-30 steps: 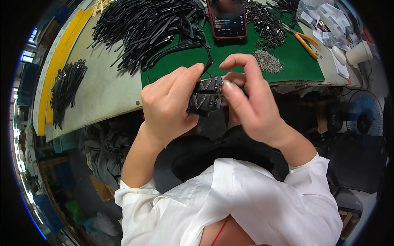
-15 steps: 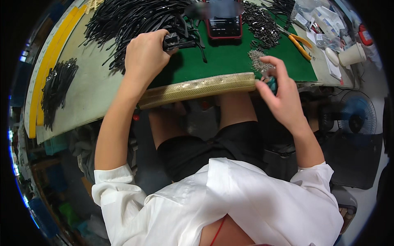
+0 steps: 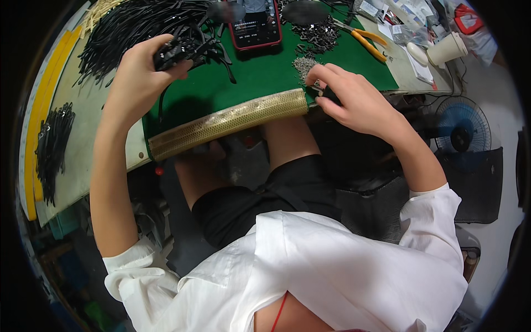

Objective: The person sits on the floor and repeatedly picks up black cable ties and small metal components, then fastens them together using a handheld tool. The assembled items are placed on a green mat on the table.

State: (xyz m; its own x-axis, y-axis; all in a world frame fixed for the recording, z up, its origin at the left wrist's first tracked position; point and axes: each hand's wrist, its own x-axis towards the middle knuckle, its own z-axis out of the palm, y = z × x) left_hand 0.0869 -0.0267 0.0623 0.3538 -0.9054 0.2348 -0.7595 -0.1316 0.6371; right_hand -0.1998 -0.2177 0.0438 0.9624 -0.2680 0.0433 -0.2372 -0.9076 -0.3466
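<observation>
Starting at the far left of the frame, a small heap of black cable ties (image 3: pixel 52 145) is lying on the pale part of the surface (image 3: pixel 83 99), beside the yellow strips along its edge. Moving right, a big sprawling pile of black cables (image 3: pixel 133 27) is filling the upper left. The left hand (image 3: pixel 138 77) is hovering at the near edge of that pile, and its fingers (image 3: pixel 171 69) are curling tight around a bunch of black connector pieces (image 3: pixel 177 48), gripping them above the green mat (image 3: pixel 249 77). Below that hand, a gold, scaly-patterned pad (image 3: pixel 227 123) is running along the mat's near edge.

Moving to the upper centre, a phone in a red case (image 3: pixel 255 27) is lying on the mat with its screen lit. Just right of it, dark small parts (image 3: pixel 318 34) are scattered in a loose heap, and nearer the person a little mound of silvery metal pieces (image 3: pixel 303 63) is sitting on the mat.

The right hand (image 3: pixel 354 99) is resting at the mat's near right corner, just beside that silvery mound. Its thumb and forefinger are pressing together, pinching one small metal piece (image 3: pixel 317 87); what exactly it is I cannot tell.

Further right, yellow-handled pliers (image 3: pixel 368 41) are lying on the mat, a paper cup (image 3: pixel 447 50) is standing in the upper right, and a blue fan (image 3: pixel 462 133) is standing off the surface at the right.
</observation>
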